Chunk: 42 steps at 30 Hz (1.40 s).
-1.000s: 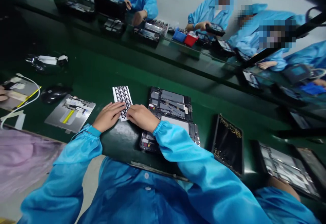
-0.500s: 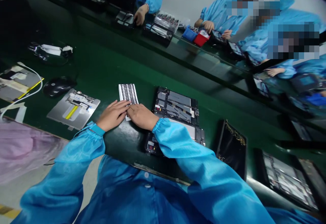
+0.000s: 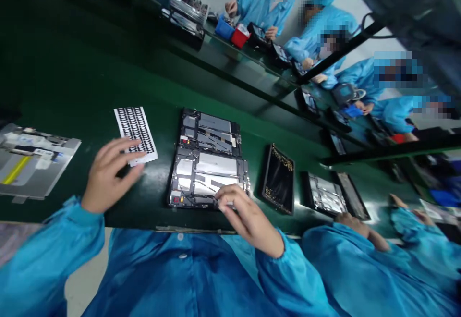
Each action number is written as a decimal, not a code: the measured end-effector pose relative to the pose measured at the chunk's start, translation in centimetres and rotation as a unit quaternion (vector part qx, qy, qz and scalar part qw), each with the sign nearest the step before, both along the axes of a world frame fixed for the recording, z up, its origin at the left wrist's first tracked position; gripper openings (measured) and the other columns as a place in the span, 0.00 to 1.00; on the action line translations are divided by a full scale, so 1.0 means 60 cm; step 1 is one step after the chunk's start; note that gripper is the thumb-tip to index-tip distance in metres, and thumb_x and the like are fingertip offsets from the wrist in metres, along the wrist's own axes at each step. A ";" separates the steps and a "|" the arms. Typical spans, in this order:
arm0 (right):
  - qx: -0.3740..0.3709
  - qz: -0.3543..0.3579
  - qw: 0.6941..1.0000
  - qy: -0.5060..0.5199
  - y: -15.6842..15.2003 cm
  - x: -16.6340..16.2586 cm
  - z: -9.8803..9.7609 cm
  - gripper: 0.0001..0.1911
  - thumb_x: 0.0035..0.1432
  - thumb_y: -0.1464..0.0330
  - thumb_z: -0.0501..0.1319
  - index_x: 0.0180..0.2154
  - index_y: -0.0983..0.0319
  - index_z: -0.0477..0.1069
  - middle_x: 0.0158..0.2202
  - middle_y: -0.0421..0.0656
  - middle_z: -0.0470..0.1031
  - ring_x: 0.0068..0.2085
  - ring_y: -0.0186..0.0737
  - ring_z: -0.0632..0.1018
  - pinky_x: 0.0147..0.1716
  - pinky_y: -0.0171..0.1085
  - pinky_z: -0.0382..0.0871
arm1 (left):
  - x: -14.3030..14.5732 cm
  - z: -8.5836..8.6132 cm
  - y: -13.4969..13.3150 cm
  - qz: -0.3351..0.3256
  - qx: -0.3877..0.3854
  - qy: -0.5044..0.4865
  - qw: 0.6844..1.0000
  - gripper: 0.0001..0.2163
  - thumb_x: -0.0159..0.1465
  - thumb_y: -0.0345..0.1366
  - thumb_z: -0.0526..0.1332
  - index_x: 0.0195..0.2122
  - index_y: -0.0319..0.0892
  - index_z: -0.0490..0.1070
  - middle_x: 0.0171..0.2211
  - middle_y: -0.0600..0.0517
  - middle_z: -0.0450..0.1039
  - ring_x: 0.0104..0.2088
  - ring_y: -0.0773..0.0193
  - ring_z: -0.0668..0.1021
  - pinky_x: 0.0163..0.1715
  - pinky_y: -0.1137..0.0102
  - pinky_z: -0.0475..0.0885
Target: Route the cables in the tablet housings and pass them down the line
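My left hand [image 3: 110,175] is spread over the lower edge of a white sheet of small black stickers [image 3: 134,127], its fingertips above or on the sheet. My right hand [image 3: 250,216] is pinched at the front right part of an opened tablet-like device [image 3: 212,163], its inner side showing silver panels and black cables. Whatever sits between those fingertips is too small to make out. A second opened device [image 3: 212,125] lies directly behind the first, close against it.
A grey metal panel with a yellow strip [image 3: 43,163] lies at left. Rightward are a black tray with small gold-coloured parts [image 3: 279,177] and another opened device [image 3: 326,194]. Co-workers in blue sit to my right and across, beyond a raised shelf with blue [image 3: 225,28] and red bins [image 3: 240,36].
My right hand has left the sticker sheet and moved right to the nearer device. My left hand has lifted and spread near the sheet. The view has turned to the right.
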State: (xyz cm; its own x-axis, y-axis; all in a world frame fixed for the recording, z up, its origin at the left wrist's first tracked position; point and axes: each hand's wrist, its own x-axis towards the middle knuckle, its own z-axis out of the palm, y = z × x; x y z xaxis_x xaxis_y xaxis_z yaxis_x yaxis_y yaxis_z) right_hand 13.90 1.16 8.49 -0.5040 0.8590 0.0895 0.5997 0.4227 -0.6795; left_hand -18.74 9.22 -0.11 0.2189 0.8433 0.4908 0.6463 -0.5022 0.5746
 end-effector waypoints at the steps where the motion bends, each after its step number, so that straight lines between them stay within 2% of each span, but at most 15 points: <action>1: -0.003 -0.023 1.000 0.002 -0.019 0.006 -0.015 0.06 0.71 0.73 0.52 0.44 0.56 0.63 0.44 0.46 0.71 0.47 0.41 0.75 0.45 0.41 0.73 | 0.024 0.006 -0.021 -0.024 -0.004 -0.012 1.000 0.09 0.67 0.39 0.61 0.49 0.54 0.74 0.55 0.55 0.76 0.61 0.55 0.73 0.64 0.50 0.66; 3: 0.002 -0.070 0.998 0.003 -0.047 0.006 -0.041 0.06 0.71 0.73 0.53 0.45 0.56 0.64 0.41 0.45 0.72 0.44 0.40 0.76 0.43 0.40 0.74 | 0.075 0.008 -0.062 -0.089 -0.020 -0.014 0.996 0.08 0.67 0.40 0.63 0.47 0.54 0.75 0.51 0.55 0.79 0.57 0.56 0.76 0.63 0.51 0.68; 5: 0.013 -0.106 0.994 -0.006 -0.060 -0.004 -0.058 0.06 0.71 0.73 0.53 0.45 0.57 0.64 0.40 0.44 0.72 0.43 0.40 0.76 0.43 0.40 0.74 | 0.119 -0.001 -0.094 -0.139 -0.032 -0.001 0.990 0.08 0.67 0.41 0.63 0.47 0.53 0.75 0.51 0.54 0.79 0.57 0.56 0.77 0.64 0.51 0.67; 8: 0.041 -0.113 0.992 -0.050 -0.061 -0.024 -0.068 0.07 0.71 0.73 0.52 0.45 0.58 0.66 0.42 0.46 0.73 0.45 0.41 0.76 0.45 0.41 0.74 | 0.154 -0.021 -0.115 -0.152 -0.037 0.014 0.988 0.08 0.68 0.41 0.62 0.47 0.51 0.75 0.53 0.52 0.79 0.59 0.55 0.76 0.65 0.50 0.64; 11: 0.072 -0.101 0.986 -0.109 -0.053 -0.042 -0.071 0.07 0.72 0.71 0.52 0.45 0.60 0.69 0.46 0.49 0.74 0.47 0.44 0.75 0.46 0.42 0.73 | 0.158 -0.032 -0.114 -0.146 -0.041 0.011 0.988 0.04 0.68 0.39 0.62 0.42 0.49 0.74 0.53 0.52 0.79 0.60 0.55 0.74 0.66 0.51 0.63; 14: 0.082 -0.096 0.981 -0.146 -0.047 -0.055 -0.073 0.08 0.72 0.71 0.52 0.43 0.61 0.70 0.45 0.50 0.74 0.45 0.45 0.75 0.45 0.43 0.72 | 0.154 -0.034 -0.110 -0.153 -0.041 -0.007 0.987 0.02 0.68 0.37 0.63 0.39 0.48 0.73 0.52 0.52 0.79 0.59 0.57 0.75 0.65 0.53 0.63; 20: 0.075 -0.093 0.980 -0.158 -0.047 -0.054 -0.073 0.07 0.72 0.72 0.52 0.43 0.60 0.69 0.45 0.49 0.74 0.44 0.45 0.74 0.45 0.43 0.71 | 0.153 -0.037 -0.112 -0.157 -0.039 -0.020 0.987 0.02 0.67 0.36 0.64 0.38 0.47 0.72 0.53 0.51 0.79 0.58 0.57 0.76 0.65 0.53 0.63; 25: 0.068 -0.134 0.976 -0.159 -0.062 -0.027 -0.071 0.07 0.71 0.73 0.53 0.44 0.61 0.68 0.46 0.49 0.73 0.47 0.44 0.74 0.47 0.42 0.70 | 0.162 -0.025 -0.123 -0.126 0.005 0.032 0.992 0.02 0.67 0.36 0.64 0.41 0.49 0.74 0.53 0.53 0.79 0.59 0.56 0.76 0.64 0.53 0.63; 30: 0.089 -0.125 0.972 -0.180 -0.068 -0.031 -0.076 0.06 0.71 0.72 0.54 0.44 0.60 0.69 0.45 0.48 0.73 0.45 0.45 0.74 0.45 0.43 0.69 | 0.186 -0.009 -0.128 -0.114 0.039 0.039 0.992 0.02 0.67 0.34 0.64 0.40 0.47 0.74 0.47 0.53 0.81 0.54 0.57 0.78 0.58 0.58 0.66; 35: 0.101 -0.120 0.969 -0.189 -0.058 -0.046 -0.080 0.06 0.71 0.72 0.54 0.42 0.61 0.69 0.44 0.47 0.74 0.43 0.44 0.73 0.43 0.42 0.67 | 0.192 -0.007 -0.125 -0.125 0.004 0.012 0.992 0.01 0.68 0.34 0.63 0.39 0.44 0.73 0.42 0.52 0.80 0.47 0.59 0.79 0.50 0.61 0.68; 42: 0.110 -0.112 0.966 -0.203 -0.052 -0.049 -0.084 0.05 0.71 0.72 0.55 0.41 0.61 0.70 0.43 0.47 0.75 0.41 0.44 0.73 0.42 0.42 0.66 | 0.186 -0.004 -0.123 -0.141 -0.037 -0.016 0.989 0.01 0.68 0.33 0.63 0.39 0.43 0.72 0.42 0.52 0.79 0.47 0.60 0.78 0.50 0.62 0.66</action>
